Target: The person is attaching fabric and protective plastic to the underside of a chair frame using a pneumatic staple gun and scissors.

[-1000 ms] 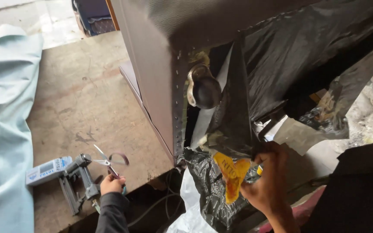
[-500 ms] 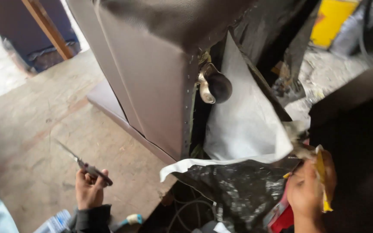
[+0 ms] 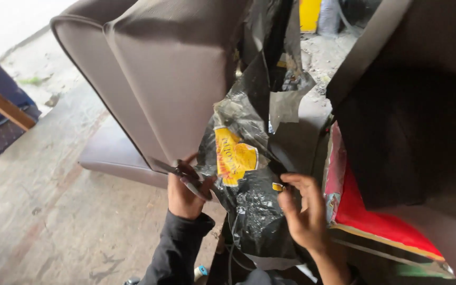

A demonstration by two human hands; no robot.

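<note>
Left hand (image 3: 186,192): closed around dark-handled metal scissors (image 3: 183,173), now raised from the bench (image 3: 43,211) to the crumpled black plastic sheet with a yellow label (image 3: 238,174).
Right hand (image 3: 304,214): pinching that sheet's right edge, moved inward.
Behind: brown upholstered panel (image 3: 175,79).

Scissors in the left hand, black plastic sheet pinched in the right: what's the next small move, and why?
Probably bring the left hand and its dark-handled scissors rightward to the edge of the glossy black plastic sheet with the yellow printed patch. The blades sit just left of the sheet, beside the grey-brown upholstered panel, not on the plastic as far as I can tell, while the right hand pinches the sheet.
</note>
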